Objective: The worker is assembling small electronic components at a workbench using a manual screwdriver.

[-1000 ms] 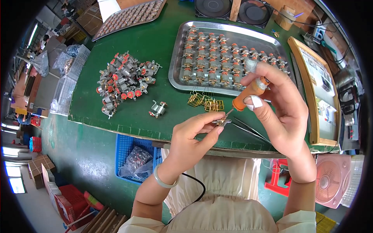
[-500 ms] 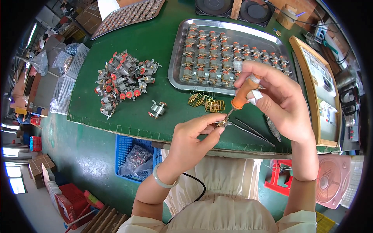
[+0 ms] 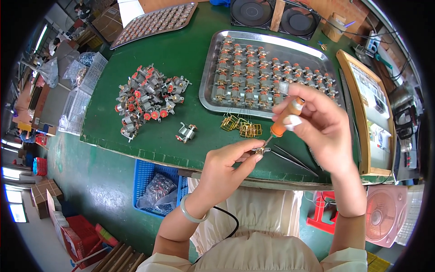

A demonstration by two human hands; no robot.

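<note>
My left hand pinches a small metal component between thumb and fingertips, just over the table's near edge; the fingers hide much of it. In my right hand is a screwdriver with an orange handle, its thin shaft pointing down onto the component. White wrapping covers the right thumb tip and one fingertip. Below the right hand lies a pair of tweezers. Several brass wire frames rest behind the left fingers. A single silver component sits to their left, near a heap of red-topped components.
A metal tray holds rows of components upright, and a second full tray stands far left. Two black round fans or speakers are at the back. A wood-framed board borders the right. Below the edge is a blue basket.
The table scene sits slightly lower in view. My right hand has turned a little, with the screwdriver more upright. My left hand still holds the component under the shaft.
</note>
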